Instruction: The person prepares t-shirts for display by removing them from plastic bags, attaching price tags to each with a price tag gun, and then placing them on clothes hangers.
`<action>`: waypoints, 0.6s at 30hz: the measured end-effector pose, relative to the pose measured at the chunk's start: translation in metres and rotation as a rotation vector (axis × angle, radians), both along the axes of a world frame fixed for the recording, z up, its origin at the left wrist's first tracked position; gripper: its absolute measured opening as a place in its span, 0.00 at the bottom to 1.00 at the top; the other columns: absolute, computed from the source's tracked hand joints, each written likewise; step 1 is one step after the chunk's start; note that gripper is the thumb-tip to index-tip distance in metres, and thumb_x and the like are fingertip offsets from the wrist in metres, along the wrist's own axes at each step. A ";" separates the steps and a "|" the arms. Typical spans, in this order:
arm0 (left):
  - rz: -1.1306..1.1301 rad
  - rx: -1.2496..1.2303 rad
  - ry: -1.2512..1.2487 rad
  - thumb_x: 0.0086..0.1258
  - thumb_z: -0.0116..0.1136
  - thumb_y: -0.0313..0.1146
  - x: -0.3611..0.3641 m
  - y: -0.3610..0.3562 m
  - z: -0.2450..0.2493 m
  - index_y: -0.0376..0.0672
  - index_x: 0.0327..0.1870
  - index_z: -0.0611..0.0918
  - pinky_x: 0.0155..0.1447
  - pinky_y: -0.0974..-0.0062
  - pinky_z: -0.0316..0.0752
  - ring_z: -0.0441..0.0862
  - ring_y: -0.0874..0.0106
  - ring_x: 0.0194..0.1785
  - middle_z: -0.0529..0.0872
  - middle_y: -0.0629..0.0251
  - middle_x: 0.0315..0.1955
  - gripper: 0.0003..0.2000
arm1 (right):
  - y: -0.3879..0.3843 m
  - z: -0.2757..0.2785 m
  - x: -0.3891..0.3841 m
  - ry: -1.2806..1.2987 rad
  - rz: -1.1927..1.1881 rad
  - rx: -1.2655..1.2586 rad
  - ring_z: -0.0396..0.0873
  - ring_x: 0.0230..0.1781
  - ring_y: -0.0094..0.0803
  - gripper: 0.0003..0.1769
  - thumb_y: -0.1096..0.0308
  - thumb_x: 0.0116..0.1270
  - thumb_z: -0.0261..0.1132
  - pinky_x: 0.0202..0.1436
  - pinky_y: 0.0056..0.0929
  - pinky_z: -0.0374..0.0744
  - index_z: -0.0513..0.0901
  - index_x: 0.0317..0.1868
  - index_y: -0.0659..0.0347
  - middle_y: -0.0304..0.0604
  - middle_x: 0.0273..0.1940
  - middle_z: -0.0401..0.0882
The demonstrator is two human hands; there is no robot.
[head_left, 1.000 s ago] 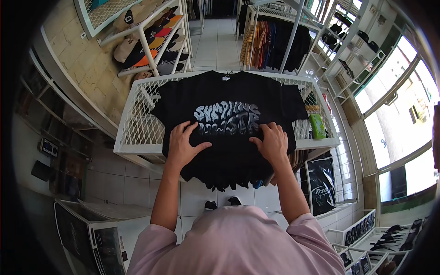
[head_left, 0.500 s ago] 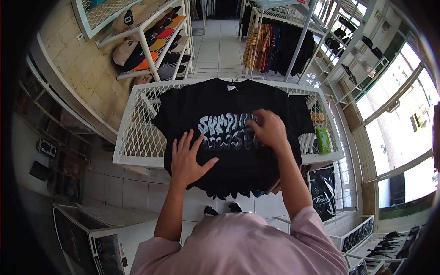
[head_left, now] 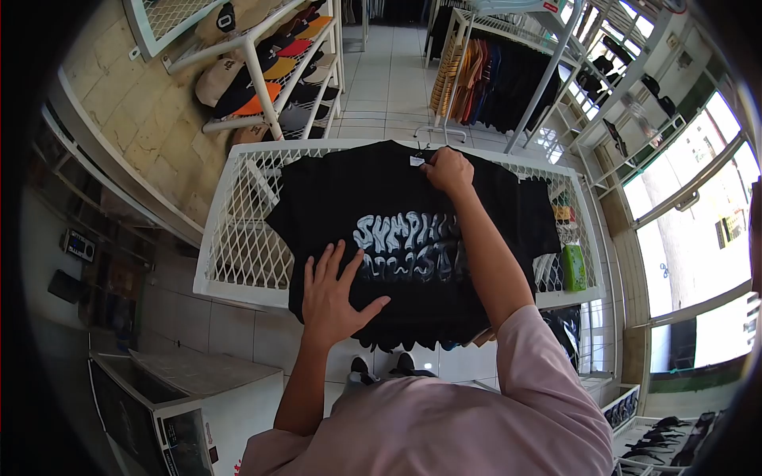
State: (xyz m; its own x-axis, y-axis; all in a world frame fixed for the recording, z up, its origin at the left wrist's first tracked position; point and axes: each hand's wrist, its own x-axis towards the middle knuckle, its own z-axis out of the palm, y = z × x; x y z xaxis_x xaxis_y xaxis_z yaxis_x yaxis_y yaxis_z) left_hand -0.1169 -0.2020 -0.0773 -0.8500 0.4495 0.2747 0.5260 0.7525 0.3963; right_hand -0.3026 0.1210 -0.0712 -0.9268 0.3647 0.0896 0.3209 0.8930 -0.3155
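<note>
Your black shirt [head_left: 397, 182] lies spread over the white mesh rack [head_left: 238, 230] in the middle of the frame, its pale lettering [head_left: 409, 242] facing up; your left hand [head_left: 329, 297] rests palm down on the shirt, left of centre, fingers spread apart, beside the lettering; your right hand [head_left: 451, 170] is at the collar, upper centre, next to the white label [head_left: 417, 161], its fingers curled in together, though you cannot tell whether they pinch the cloth; a green packet [head_left: 574, 267] sits on the rack at right.
</note>
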 end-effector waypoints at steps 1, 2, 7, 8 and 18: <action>-0.002 0.001 0.004 0.61 0.75 0.65 -0.001 0.000 0.001 0.44 0.76 0.79 0.87 0.40 0.48 0.62 0.49 0.85 0.70 0.46 0.80 0.46 | 0.001 0.000 -0.003 -0.014 -0.003 0.031 0.91 0.51 0.50 0.16 0.55 0.64 0.79 0.56 0.46 0.87 0.92 0.46 0.56 0.50 0.48 0.93; -0.001 0.002 0.002 0.61 0.75 0.65 -0.001 0.000 0.001 0.45 0.76 0.79 0.87 0.40 0.48 0.62 0.50 0.85 0.70 0.46 0.80 0.46 | 0.003 -0.001 -0.004 -0.014 0.010 0.018 0.91 0.51 0.51 0.16 0.56 0.65 0.77 0.55 0.46 0.87 0.92 0.47 0.57 0.51 0.48 0.93; -0.007 0.008 -0.002 0.61 0.75 0.65 -0.001 0.000 0.001 0.45 0.76 0.79 0.87 0.40 0.48 0.62 0.49 0.85 0.70 0.46 0.80 0.45 | 0.003 -0.004 -0.004 0.065 0.107 0.184 0.92 0.49 0.52 0.12 0.61 0.70 0.70 0.55 0.49 0.87 0.90 0.46 0.60 0.54 0.45 0.93; -0.009 0.006 -0.004 0.61 0.75 0.64 -0.002 0.000 0.001 0.45 0.76 0.80 0.87 0.40 0.48 0.62 0.49 0.85 0.70 0.46 0.80 0.45 | 0.005 -0.007 -0.005 0.096 0.091 0.197 0.92 0.48 0.53 0.12 0.61 0.70 0.69 0.54 0.50 0.87 0.90 0.45 0.60 0.54 0.44 0.92; -0.015 0.016 0.011 0.60 0.76 0.65 -0.002 -0.001 -0.002 0.45 0.75 0.80 0.86 0.39 0.49 0.62 0.49 0.85 0.70 0.46 0.80 0.45 | 0.034 0.045 -0.023 0.551 0.112 -0.108 0.90 0.44 0.54 0.12 0.58 0.72 0.70 0.51 0.51 0.84 0.92 0.46 0.55 0.50 0.39 0.92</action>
